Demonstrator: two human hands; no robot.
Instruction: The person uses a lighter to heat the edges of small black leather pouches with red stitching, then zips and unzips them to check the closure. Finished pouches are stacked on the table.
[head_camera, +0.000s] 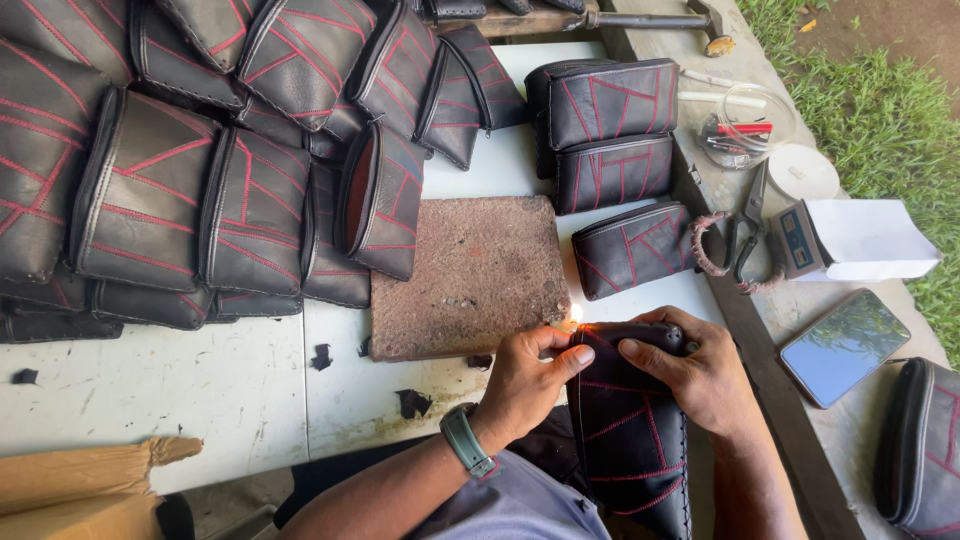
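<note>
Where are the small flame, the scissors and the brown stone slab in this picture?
small flame (574, 314): head view, on the bright glow at the pouch's top corner.
scissors (746, 225): head view, on the dark handles near the pivot.
brown stone slab (470, 270): head view, on the middle of its rough top face.

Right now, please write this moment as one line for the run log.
left hand: holds small flame at pouch corner | right hand: grips black pouch | stone slab: beside | scissors: untouched

The lighter (568, 326) is hidden in the left hand (525, 380), only its flame showing.
</note>
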